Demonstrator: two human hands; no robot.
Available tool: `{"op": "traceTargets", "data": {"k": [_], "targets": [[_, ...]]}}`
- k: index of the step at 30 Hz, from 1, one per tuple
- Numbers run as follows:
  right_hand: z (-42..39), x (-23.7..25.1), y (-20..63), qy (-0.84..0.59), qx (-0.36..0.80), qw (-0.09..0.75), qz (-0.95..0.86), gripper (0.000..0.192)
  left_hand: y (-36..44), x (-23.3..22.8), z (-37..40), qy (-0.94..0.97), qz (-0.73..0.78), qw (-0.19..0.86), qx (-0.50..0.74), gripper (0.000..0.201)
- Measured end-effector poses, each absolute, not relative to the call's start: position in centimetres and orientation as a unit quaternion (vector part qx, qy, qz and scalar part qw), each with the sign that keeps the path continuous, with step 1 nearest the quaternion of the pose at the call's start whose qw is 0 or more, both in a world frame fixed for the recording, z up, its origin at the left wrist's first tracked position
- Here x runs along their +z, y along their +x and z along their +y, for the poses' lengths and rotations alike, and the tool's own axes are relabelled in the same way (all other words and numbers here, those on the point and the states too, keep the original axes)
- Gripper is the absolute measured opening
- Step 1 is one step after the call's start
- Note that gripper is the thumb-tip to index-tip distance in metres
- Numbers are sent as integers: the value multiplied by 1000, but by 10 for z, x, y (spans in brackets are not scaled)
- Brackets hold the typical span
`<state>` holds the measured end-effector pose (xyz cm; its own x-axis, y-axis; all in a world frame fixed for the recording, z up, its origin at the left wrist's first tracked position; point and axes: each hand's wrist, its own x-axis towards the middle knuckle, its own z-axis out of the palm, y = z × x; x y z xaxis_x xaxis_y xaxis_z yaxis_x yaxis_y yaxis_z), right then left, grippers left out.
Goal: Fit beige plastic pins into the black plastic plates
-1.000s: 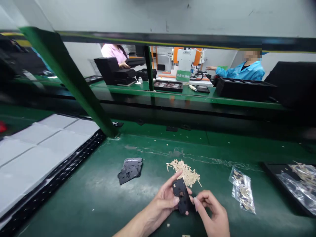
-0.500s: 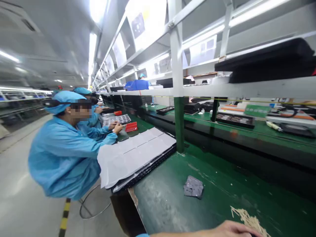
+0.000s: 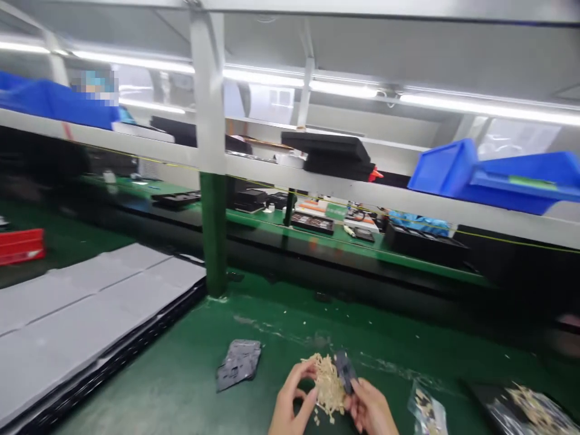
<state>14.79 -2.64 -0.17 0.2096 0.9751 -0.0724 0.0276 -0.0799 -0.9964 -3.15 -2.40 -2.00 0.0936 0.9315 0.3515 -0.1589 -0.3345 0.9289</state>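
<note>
Head view: the work is shown at the lower middle of the frame, on a green bench (image 3: 172, 393).
Dark part (image 3: 345, 370): held tilted by the right hand (image 3: 369, 403), at the upper right edge of the pale pile (image 3: 330, 386); its surface detail is blurred.
Right-side grip: the part's lower end is pinched between thumb and fingers.
Left hand (image 3: 286, 402): thumb and fingertips are held apart, curved at the pile's left edge; whether a piece is touched cannot be told.
Picking: pieces would best be taken singly, by the fingertips, without the heap being spread.
Holding: the part should be gripped by its edges and raised a little, so that loose pieces are not dragged.
Dark stack (image 3: 239, 362): laid left of the pile, well apart.
</note>
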Motion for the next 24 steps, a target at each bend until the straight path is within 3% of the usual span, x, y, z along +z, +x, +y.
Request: {"op": "traceTargets", "data": {"k": [8, 14, 19, 24], "targets": [[78, 37, 220, -661, 399, 580, -260, 23, -31, -18, -26, 590, 390, 418, 570, 31], [27, 13, 217, -657, 391, 566, -309, 24, -29, -26, -30, 615, 408, 367, 566, 29], [-32, -15, 183, -622, 378, 543, -419, 43, -37, -43, -15, 668, 424, 310, 526, 26], [-58, -36, 154, -628, 305, 523, -489, 40, -38, -44, 66, 768, 467, 130, 418, 35]]}}
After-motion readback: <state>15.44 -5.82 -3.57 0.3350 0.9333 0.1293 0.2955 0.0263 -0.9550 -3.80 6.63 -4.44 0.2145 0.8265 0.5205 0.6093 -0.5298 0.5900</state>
